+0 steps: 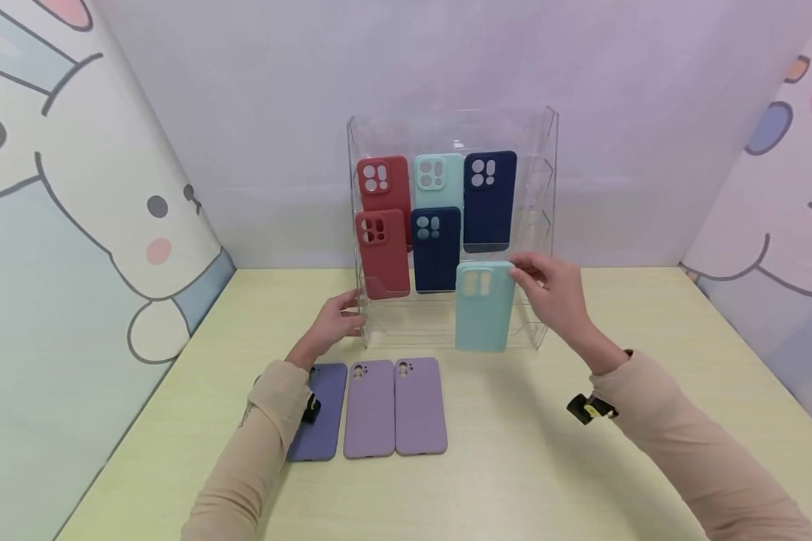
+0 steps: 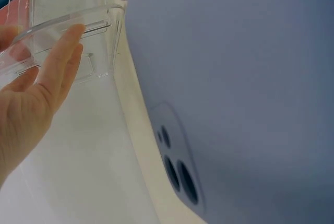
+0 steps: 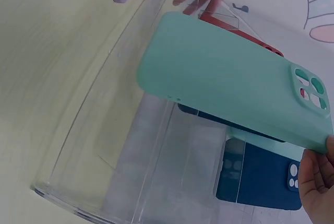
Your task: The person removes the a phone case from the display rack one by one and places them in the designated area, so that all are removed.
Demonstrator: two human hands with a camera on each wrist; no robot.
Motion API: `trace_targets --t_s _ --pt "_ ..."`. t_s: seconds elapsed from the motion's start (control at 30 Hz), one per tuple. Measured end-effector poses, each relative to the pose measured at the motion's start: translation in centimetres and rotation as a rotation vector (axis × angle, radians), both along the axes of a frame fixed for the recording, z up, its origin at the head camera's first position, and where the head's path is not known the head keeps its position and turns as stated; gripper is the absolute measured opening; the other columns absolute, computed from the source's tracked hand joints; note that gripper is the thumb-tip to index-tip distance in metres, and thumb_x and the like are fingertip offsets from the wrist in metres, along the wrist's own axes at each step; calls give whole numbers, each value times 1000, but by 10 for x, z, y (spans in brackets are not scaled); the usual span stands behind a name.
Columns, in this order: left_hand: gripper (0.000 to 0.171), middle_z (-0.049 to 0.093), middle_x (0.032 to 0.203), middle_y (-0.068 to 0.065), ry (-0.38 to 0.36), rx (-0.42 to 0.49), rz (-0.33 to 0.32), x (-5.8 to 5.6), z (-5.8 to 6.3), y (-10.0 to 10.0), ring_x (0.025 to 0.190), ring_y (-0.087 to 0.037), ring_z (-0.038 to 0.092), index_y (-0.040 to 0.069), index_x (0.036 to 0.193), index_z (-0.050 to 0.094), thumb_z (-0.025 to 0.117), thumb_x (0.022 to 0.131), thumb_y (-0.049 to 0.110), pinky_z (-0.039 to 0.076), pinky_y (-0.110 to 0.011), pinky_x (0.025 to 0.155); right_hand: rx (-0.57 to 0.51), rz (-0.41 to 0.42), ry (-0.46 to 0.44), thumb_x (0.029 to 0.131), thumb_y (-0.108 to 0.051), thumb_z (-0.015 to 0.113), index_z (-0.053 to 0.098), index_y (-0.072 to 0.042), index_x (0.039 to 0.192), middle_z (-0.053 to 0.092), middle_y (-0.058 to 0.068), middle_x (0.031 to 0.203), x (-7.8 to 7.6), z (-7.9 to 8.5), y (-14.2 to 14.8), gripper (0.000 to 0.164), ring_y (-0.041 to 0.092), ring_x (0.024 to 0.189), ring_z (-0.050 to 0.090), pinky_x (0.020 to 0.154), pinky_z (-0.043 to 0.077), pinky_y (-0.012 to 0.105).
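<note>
My right hand (image 1: 556, 291) pinches a mint-green phone case (image 1: 483, 319) by its upper right corner, near the camera cutout. The case hangs upright before the lower right part of a clear tiered display rack (image 1: 413, 324). In the right wrist view the mint case (image 3: 224, 72) crosses over the clear shelves, and only the fingertips (image 3: 318, 177) show at its corner. My left hand (image 1: 334, 321) is at the rack's left side. The left wrist view shows its fingers (image 2: 57, 67) straight and spread against the clear side panel.
Red (image 1: 386, 255), navy (image 1: 436, 252) and mint (image 1: 438, 184) cases stand in the rack's tiers. In front, two lilac cases (image 1: 369, 409) and a blue-violet case (image 1: 328, 421) lie on the pale wooden table (image 1: 514, 481); the left sleeve partly covers the blue-violet one.
</note>
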State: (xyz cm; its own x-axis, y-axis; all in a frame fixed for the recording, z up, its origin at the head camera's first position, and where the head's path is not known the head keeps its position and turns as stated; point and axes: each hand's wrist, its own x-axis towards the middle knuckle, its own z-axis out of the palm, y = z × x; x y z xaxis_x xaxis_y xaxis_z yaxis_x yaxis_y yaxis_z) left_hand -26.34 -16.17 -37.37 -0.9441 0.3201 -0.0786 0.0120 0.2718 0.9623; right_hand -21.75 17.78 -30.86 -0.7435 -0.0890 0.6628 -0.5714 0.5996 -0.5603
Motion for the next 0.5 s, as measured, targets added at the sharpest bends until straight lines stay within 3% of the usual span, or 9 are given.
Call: trace_targets --t_s 0.5 --pt "63 35 136 -27 7 -3 6 0 0 0 117 -45 42 -1 142 25 49 84 -6 51 -44 82 -22 43 -160 85 -1 61 65 7 98 65 16 83 9 -26 -3 17 9 68 55 60 45 10"
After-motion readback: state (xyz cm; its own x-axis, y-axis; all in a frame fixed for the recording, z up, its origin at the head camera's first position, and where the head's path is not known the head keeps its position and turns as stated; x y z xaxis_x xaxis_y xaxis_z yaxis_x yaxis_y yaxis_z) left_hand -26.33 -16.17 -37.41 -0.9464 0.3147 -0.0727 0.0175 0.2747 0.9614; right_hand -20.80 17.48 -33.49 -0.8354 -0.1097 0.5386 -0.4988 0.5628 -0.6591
